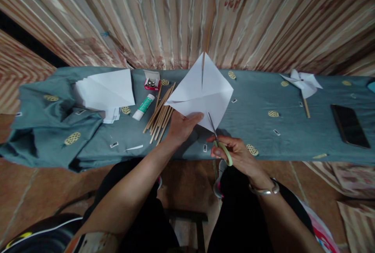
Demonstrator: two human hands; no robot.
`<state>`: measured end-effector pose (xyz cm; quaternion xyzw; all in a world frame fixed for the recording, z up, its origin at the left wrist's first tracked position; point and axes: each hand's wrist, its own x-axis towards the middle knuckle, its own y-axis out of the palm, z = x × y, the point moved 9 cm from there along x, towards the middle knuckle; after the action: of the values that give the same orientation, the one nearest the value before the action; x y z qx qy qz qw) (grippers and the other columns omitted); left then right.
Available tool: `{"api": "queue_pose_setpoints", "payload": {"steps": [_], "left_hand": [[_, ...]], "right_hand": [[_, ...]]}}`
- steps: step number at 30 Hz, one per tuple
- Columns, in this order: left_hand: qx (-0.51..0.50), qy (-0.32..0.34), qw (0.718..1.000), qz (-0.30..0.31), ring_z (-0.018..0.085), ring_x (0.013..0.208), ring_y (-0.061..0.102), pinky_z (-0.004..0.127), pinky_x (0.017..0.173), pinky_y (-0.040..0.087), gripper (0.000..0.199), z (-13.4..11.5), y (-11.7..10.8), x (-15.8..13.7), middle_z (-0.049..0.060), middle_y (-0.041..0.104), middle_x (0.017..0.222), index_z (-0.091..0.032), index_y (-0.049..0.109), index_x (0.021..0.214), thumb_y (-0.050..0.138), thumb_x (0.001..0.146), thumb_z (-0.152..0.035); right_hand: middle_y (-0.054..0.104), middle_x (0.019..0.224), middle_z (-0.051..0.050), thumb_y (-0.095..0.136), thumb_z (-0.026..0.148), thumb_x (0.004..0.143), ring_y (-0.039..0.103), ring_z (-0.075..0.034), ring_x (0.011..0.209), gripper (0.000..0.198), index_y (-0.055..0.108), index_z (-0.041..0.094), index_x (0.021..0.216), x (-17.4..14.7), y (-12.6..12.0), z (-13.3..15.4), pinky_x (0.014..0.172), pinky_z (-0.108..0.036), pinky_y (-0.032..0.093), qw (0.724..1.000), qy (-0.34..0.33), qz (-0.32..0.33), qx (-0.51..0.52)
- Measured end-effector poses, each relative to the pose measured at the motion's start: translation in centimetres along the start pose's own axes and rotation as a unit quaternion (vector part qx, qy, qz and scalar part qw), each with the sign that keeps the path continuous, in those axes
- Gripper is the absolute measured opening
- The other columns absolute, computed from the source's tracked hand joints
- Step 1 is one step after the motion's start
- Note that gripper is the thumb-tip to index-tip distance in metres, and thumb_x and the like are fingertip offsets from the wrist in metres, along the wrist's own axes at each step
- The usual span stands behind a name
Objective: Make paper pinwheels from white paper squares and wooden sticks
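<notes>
My left hand point(184, 126) pinches the lower left edge of a white square sheet of paper point(209, 95), its thumb lying on top. Slits run inward from the sheet's top corner and left corner, and creases cross its middle. In my right hand point(234, 152) is a pair of scissors point(225, 150) with pale green handles. The blades lie at the paper's bottom corner, one of them over its face. Just left of the sheet is a bundle of thin wooden sticks point(160, 118), partly under its edge.
Left of the sticks lie a glue stick point(143, 107), a small red box of metal pins point(152, 82) and a stack of white paper point(109, 89). To the right are a paper pinwheel point(303, 83) on a stick and a black phone point(350, 125). A curtain point(175, 18) hangs behind the cloth-covered table point(254, 116).
</notes>
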<state>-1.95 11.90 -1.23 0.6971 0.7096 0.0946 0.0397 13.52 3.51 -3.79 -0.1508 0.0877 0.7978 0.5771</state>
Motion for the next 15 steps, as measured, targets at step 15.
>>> {"api": "queue_pose_setpoints", "payload": {"steps": [15], "left_hand": [[-0.003, -0.007, 1.000, -0.001, 0.026, 0.091, 0.070, 0.042, 0.092, 0.054, 0.023, -0.07, -0.14, -0.09, 0.004, 0.075, 0.081, -0.019, 0.072, 0.086, 0.077, 0.067, -0.033]], "right_hand": [[0.059, 0.058, 0.004, 0.087, 0.047, 0.062, 0.053, -0.010, 0.053, 0.041, 0.071, 0.018, 0.087, 0.15, 0.12, -0.30, 0.051, -0.022, 0.045, 0.999, 0.016, -0.004, 0.046]]}}
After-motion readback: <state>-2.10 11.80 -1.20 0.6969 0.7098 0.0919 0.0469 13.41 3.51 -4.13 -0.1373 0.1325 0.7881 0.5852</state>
